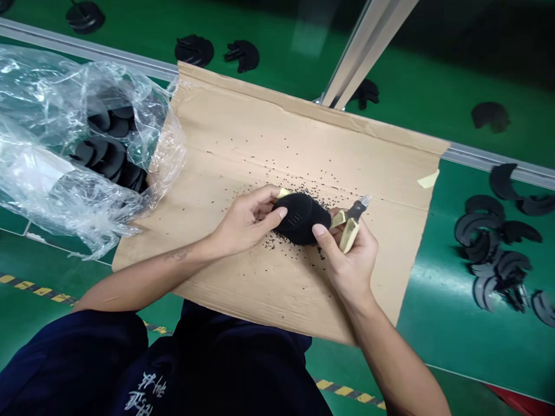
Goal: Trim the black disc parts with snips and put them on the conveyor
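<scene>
My left hand (247,222) grips a round black plastic part (299,216) from the left, fingers curled over its edge. Opposite it, my right hand (347,254) holds small cutters with yellowish handles (349,225), its thumb pressed against the same black part. The cutters' metal tip (362,205) points up and to the right. Both hands hover just above a sheet of brown cardboard (243,133) strewn with tiny black trimmings (299,182).
A crumpled clear plastic bag (47,156) holding several black parts (110,150) lies at the left. More black parts (498,242) are piled on the green surface at the right. Others lie on the green belt (195,51) beyond a metal rail (368,40).
</scene>
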Demonstrator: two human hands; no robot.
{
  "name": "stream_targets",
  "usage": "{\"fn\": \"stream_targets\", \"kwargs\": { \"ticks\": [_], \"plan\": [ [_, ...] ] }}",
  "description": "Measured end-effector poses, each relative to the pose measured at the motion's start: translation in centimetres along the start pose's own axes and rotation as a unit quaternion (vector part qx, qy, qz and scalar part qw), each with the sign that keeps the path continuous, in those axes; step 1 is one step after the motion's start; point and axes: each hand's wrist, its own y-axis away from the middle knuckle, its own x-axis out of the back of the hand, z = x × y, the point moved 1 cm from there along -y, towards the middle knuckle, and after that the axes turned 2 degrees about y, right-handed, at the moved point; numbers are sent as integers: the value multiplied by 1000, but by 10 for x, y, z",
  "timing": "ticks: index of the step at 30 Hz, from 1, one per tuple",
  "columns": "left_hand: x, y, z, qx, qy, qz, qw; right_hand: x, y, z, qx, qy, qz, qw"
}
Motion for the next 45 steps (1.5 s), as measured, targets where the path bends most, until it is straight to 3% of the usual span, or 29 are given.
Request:
{"fn": "stream_targets", "kwargs": {
  "ticks": [5,12,17,22,41,45],
  "plan": [
    [1,1,4,-23,37,14,999,3,-2,-6,19,23,-10,999],
    [3,7,13,-166,-146,-30,975,8,-5,-11,95,83,-54,990],
    [0,8,11,-141,-60,-57,987,6,-2,-7,218,72,-58,972],
    [-2,6,11,-208,-69,-58,974,4,-1,-3,299,32,-60,952],
    [1,10,8,-320,-115,-29,940,1,1,-4,279,58,-77,956],
    [2,10,10,-304,-123,-40,944,-2,2,-4,264,28,-79,961]
  ]
}}
